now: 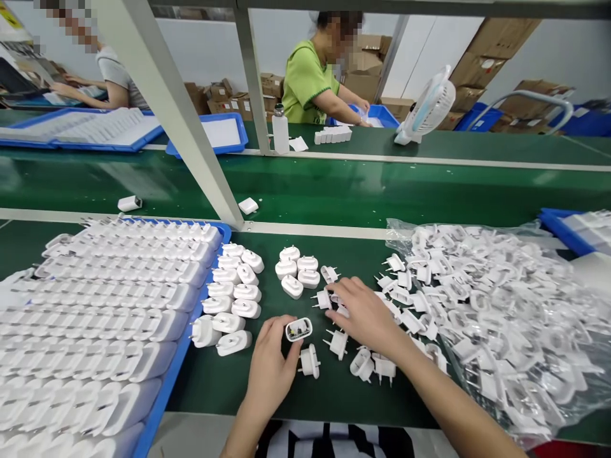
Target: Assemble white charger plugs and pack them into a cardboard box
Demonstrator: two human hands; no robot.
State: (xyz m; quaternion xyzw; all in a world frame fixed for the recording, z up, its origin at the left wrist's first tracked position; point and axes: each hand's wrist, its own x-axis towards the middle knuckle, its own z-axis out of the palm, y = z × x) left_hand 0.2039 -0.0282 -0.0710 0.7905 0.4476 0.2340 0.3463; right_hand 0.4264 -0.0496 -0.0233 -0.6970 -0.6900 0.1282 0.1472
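Open housing: the small white shell [298, 329] stands upright in the left hand [274, 366], mouth up, dark parts showing inside, above the green tabletop [334, 404].
Left fingers: narrow, pinching the housing by its outer sides.
Right fingers: the right hand [365, 312], at three o'clock from the housing, bends over loose plug pieces [338, 344]; cannot tell whether it grips one.
Housing's handling: probably light, stiff and rather slick, like moulded plastic; the exposed innards look the delicate part.
Housing's hold: best by the outer walls, below the rim, clear of the mouth.
Plug pieces' handling: likely light and hard; take the white body rather than the two thin pins, which could bend.
Closed units: a cluster [292, 287] at twelve o'clock; more fill the blue tray [177, 362] at nine.
Bag: clear plastic [400, 230] heaped with pieces, at two to three o'clock; the film looks limp.
Writing: none readable on the white parts; marks on the cartons [484, 60] and the yellow sign [9, 18] at the upper left corner are too small or cut off.
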